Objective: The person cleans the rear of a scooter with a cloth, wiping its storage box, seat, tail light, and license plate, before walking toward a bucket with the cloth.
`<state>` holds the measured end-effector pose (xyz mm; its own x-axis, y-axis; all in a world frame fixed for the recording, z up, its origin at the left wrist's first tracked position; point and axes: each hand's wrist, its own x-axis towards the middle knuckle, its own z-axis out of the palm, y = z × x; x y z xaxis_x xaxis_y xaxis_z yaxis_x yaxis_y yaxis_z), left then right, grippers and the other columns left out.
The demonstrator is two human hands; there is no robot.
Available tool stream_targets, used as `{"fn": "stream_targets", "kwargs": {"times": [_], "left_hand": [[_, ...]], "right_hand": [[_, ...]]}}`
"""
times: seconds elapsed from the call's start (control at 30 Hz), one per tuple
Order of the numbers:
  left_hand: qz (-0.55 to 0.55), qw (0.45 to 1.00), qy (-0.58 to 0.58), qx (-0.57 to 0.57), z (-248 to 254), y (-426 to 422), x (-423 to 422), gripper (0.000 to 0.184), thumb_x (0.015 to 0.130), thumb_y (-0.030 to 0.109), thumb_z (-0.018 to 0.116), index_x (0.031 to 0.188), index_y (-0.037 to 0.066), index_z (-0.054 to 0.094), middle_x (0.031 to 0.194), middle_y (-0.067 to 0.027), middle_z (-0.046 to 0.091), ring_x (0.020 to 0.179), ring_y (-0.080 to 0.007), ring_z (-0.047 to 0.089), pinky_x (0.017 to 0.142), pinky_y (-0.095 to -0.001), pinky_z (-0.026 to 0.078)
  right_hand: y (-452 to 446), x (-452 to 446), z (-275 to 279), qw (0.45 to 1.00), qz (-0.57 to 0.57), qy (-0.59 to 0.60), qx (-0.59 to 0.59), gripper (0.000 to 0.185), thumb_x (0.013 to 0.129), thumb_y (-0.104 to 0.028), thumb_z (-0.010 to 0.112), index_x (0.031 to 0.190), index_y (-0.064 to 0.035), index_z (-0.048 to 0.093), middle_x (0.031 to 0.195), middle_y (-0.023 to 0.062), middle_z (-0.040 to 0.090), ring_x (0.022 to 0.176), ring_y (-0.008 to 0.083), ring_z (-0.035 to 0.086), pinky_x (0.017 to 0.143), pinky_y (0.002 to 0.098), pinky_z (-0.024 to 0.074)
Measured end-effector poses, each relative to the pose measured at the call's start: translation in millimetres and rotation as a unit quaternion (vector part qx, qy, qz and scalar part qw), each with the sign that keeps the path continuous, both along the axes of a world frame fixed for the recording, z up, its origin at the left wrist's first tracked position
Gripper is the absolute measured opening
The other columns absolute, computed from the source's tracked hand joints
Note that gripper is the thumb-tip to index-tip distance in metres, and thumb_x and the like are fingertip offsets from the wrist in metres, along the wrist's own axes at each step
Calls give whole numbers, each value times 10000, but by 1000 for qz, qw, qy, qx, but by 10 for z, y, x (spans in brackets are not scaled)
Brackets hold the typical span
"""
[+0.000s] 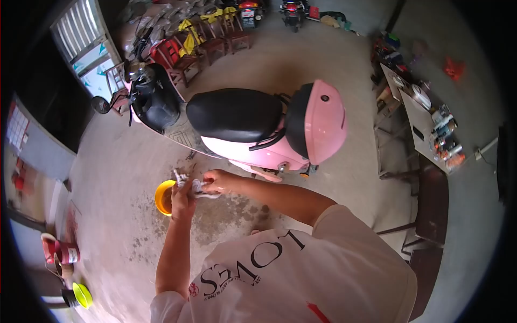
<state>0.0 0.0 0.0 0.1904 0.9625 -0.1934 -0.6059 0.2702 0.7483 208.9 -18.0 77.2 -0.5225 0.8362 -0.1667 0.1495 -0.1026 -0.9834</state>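
A whitish cloth (198, 188) is bunched between my two hands, above the wet floor. My left hand (183, 199) is closed around its left part, with one end sticking up past the fingers. On the other side, my right hand (215, 182) grips the cloth, and a loose edge hangs below it. Just left of my left hand is a yellow basin (163, 197), partly hidden by that hand; its inside looks brownish. Beyond my hands stands a pink scooter (269, 157) with a black seat (235, 114) and a pink rear box (326, 123).
Wooden chairs (207, 43) and two motorbikes (293, 12) stand at the back. Along the right wall, a table (425, 129) holds bottles and a phone. A red bucket (67, 253) and a lime-green basin (82, 295) are at lower left. Dark wet spots mark the concrete floor (226, 215).
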Motion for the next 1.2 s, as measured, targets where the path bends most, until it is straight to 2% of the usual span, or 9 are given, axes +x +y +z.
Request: {"fn": "stream_targets", "kwargs": {"times": [0.2, 0.37, 0.43, 0.5, 0.6, 0.7, 1.0, 1.07, 1.2], "left_hand": [[-134, 973, -47, -184, 355, -489, 753, 369, 999, 328, 341, 1259, 105, 479, 1268, -97, 538, 1196, -279, 493, 981, -529, 394], [-155, 966, -40, -202, 161, -1041, 944, 306, 963, 309, 429, 1204, 141, 513, 1182, -41, 566, 1074, -236, 529, 888, -512, 458], [-169, 965, -19, -198, 49, -1202, 937, 283, 954, 315, 448, 1177, 165, 537, 1155, -17, 574, 1028, -203, 538, 860, -478, 476], [-136, 949, 217, -184, -156, -1332, 870, 239, 938, 287, 479, 1136, 179, 561, 1118, -2, 581, 974, -177, 535, 748, -407, 511], [-119, 974, 4, -193, -199, -1344, 675, 237, 940, 293, 487, 1117, 154, 563, 1101, -25, 602, 982, -206, 571, 711, -376, 515], [-121, 979, -98, -130, -112, -1452, 684, 268, 961, 336, 451, 1105, 139, 562, 1077, -66, 633, 976, -228, 607, 749, -388, 512], [-109, 987, -88, -76, 693, -1451, 2015, 393, 963, 414, 436, 1166, 89, 523, 1129, -93, 606, 1066, -249, 579, 918, -417, 473], [-104, 990, -65, -65, 782, -1531, 2374, 391, 943, 419, 480, 1147, 90, 536, 1082, -84, 621, 1022, -242, 599, 885, -409, 493], [-198, 974, 110, -10, 1002, -1920, 3228, 363, 908, 377, 577, 1094, 65, 581, 936, -35, 633, 781, -148, 609, 680, -285, 525]], "right_hand": [[-674, 800, 171, 989, -142, 35, -12, 192, 844, -211, 634, 809, -28, 588, 687, -7, 537, 628, 70, 472, 551, 244, 366], [-1152, 1007, -7, 864, -273, 404, -128, 91, 830, -160, 645, 834, -84, 594, 658, -54, 481, 599, 56, 417, 547, 226, 313], [-1267, 1204, -235, 938, -200, 266, -103, 123, 832, -174, 645, 855, -62, 599, 751, -30, 556, 680, 114, 517, 655, 268, 405], [-1393, 1414, -372, 936, -79, -335, 79, 172, 823, -200, 678, 792, -46, 607, 753, -7, 558, 696, 110, 521, 689, 261, 422], [-1764, 1553, -158, 946, -236, 178, -130, 126, 839, -150, 657, 871, -43, 599, 802, 12, 571, 769, 131, 553, 728, 278, 452], [-2000, 1736, -185, 903, -185, 345, -177, 110, 849, -119, 634, 910, -37, 592, 848, 25, 593, 830, 150, 578, 770, 308, 465], [-2199, 2722, -348, 934, -219, 230, -163, 100, 856, -104, 612, 925, -32, 611, 907, 62, 650, 917, 200, 618, 810, 340, 492], [-2199, 3103, -618, 949, -178, -84, -246, 329, 844, -134, 636, 1148, -34, 560, 1133, 111, 592, 1121, 242, 539, 859, 363, 490], [-2546, 3445, -165, 984, -180, 8, -9, 841, 798, -126, 694, 1462, -86, 179, 1490, 122, 181, 1376, 249, 194, 984, 392, 400]]}}
